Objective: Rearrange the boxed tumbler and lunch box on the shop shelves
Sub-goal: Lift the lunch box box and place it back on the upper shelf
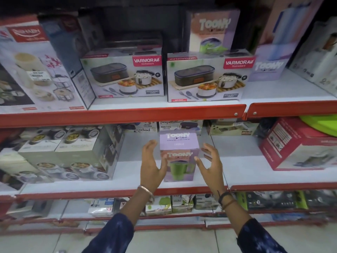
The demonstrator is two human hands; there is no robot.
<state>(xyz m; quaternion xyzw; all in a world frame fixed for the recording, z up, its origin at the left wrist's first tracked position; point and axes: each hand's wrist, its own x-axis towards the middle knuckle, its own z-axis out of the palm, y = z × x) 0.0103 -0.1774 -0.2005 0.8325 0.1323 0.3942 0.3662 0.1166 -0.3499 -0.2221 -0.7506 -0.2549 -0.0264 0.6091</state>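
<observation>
- Head view: a lilac cardboard tumbler box [179,157], printed with a green mug and the word "Toony", stands upright on the white middle shelf [237,170] near its red front edge, roughly midway along the shelf.
- The left hand [152,166] is at the box's left side with fingers spread; its grip is open, and I cannot tell whether the thumb touches the box front.
- The right hand [209,161] is just beside the box's right side, fingers spread, its grip open too, with a fingertip at the box's right front edge.
- On the upper shelf [284,88], two white Varmora lunch box cartons sit side by side near the front edge: the left carton [124,75] and the right carton [207,79].
- A second lilac Toony box [213,30] stands behind the right carton.
- A red carton [295,143] lies toward the right end of the middle shelf.
</observation>
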